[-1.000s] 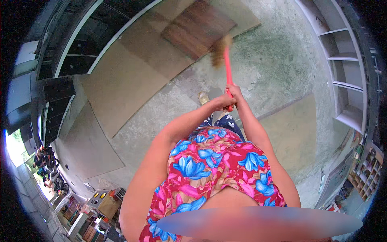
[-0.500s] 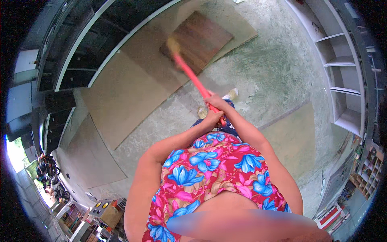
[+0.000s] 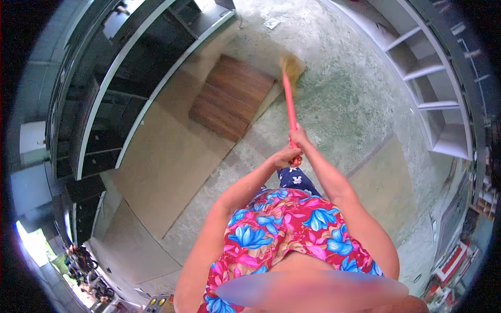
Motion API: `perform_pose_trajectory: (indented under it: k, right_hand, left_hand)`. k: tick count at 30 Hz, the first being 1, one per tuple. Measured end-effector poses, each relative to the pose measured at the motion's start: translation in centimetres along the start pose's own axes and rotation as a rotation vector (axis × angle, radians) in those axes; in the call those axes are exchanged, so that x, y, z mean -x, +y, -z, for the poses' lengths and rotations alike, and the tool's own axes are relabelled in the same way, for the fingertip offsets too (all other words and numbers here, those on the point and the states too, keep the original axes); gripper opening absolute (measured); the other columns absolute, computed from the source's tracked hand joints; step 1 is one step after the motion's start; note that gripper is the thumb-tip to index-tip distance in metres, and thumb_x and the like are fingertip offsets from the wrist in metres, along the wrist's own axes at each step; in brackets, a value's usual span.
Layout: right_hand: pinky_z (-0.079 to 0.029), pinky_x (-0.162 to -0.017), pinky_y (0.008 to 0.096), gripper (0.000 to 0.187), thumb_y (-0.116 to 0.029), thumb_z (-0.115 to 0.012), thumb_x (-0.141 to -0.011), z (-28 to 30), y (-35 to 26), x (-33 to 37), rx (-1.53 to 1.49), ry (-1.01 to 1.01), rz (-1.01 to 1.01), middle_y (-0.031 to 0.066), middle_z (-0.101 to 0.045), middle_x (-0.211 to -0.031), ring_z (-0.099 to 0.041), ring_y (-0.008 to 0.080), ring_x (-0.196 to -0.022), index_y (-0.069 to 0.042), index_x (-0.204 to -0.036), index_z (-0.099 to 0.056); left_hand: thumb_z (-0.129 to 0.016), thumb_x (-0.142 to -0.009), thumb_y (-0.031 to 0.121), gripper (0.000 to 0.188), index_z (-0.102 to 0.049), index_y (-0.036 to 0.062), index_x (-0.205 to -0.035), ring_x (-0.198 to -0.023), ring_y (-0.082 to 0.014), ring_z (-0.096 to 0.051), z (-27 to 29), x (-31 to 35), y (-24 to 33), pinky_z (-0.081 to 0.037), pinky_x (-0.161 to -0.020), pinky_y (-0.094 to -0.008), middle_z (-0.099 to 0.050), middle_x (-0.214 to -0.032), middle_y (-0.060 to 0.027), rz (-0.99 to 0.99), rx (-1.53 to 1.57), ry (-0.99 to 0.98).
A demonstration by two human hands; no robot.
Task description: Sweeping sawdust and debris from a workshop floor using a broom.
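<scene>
With both hands I hold a broom (image 3: pixel 289 101) by its long pinkish-red handle. My left hand (image 3: pixel 286 156) is closed around the handle's near end. Just beyond it, my right hand (image 3: pixel 299 137) grips the same handle higher up. The tan bristles (image 3: pixel 292 70) reach out ahead of me, blurred, over the concrete floor (image 3: pixel 334 104) by the far corner of a tan sheet (image 3: pixel 172 151). Left of the bristles, a dark brown wood-grain panel (image 3: pixel 232 96) lies flat on that sheet.
A long dark shelf unit with pale edges (image 3: pixel 148 101) lines the left side. White open shelving (image 3: pixel 438 106) stands along the right. Another flat tan sheet (image 3: pixel 383 180) lies at my right. A small pale scrap (image 3: pixel 272 23) is on the far floor. A motorcycle (image 3: pixel 86 271) shows at lower left.
The broom has swung rightward, its bristles passing from the brown panel to the concrete. My hands moved slightly right with it, both still gripping. The whole view has shifted and turned.
</scene>
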State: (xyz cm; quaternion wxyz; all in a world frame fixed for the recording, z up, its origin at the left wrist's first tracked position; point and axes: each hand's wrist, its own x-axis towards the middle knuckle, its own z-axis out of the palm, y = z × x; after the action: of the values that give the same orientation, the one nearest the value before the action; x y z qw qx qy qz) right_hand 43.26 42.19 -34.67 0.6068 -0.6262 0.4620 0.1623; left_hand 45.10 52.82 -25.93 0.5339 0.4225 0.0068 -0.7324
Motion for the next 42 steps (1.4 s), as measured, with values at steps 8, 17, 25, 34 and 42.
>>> perform_pose_trajectory:
  k: [8,17,25,34,42]
  right_hand:
    - [-0.039,-0.037,0.0234,0.063,-0.005,-0.049,-0.069,4.4,-2.8,6.2,0.000,-0.427,0.104,0.0005,-0.046,-0.057,-0.046,0.0082,-0.042,-0.011,-0.127,-0.024]
    - [-0.039,-0.038,0.0217,0.035,-0.010,-0.053,-0.072,7.4,4.8,0.4,0.290,-0.769,-0.212,-0.0018,-0.047,-0.056,-0.044,0.0067,-0.042,-0.008,-0.106,-0.049]
    - [-0.038,-0.035,0.0230,0.025,-0.006,-0.050,-0.069,18.0,1.2,-6.8,0.112,-0.174,-0.041,-0.0011,-0.045,-0.054,-0.043,0.0079,-0.041,-0.007,-0.094,-0.048]
    - [-0.038,-0.037,0.0215,0.054,-0.011,-0.050,-0.071,14.9,1.2,4.3,0.113,-0.410,-0.057,-0.0008,-0.047,-0.056,-0.044,0.0070,-0.042,-0.016,-0.123,-0.035]
    - [-0.038,-0.034,0.0248,0.021,-0.009,-0.054,-0.073,21.2,4.3,-1.1,0.340,-0.483,-0.342,0.0017,-0.047,-0.052,-0.045,0.0102,-0.039,-0.006,-0.093,-0.051]
  left_hand:
    - [-0.052,-0.075,0.046,0.054,-0.042,0.0051,-0.110,-0.073,-0.0197,-0.057,-0.1,2.1,-2.3,-0.045,-0.059,-0.0299,-0.055,-0.087,-0.0128,0.110,-0.187,-0.089]
    - [-0.053,-0.079,0.029,0.040,-0.047,-0.0004,-0.105,-0.074,-0.0145,-0.053,3.1,1.9,-4.3,-0.044,-0.062,-0.0270,-0.056,-0.085,-0.0084,0.185,-0.505,-0.016]
    - [-0.050,-0.080,0.023,0.037,-0.044,0.0009,-0.109,-0.075,-0.0174,-0.056,2.7,0.2,-4.5,-0.044,-0.059,-0.0265,-0.056,-0.090,-0.0101,0.177,-0.245,0.168]
    - [-0.053,-0.075,0.026,0.038,-0.046,0.0043,-0.106,-0.067,-0.0119,-0.055,5.6,2.6,-4.4,-0.037,-0.049,-0.0203,-0.057,-0.083,-0.0045,0.124,-0.138,0.280]
    - [-0.054,-0.074,0.028,0.041,-0.048,0.0027,-0.105,-0.066,-0.0125,-0.055,3.2,1.6,-2.4,-0.038,-0.052,-0.0209,-0.057,-0.081,-0.0039,0.105,-0.217,0.272]
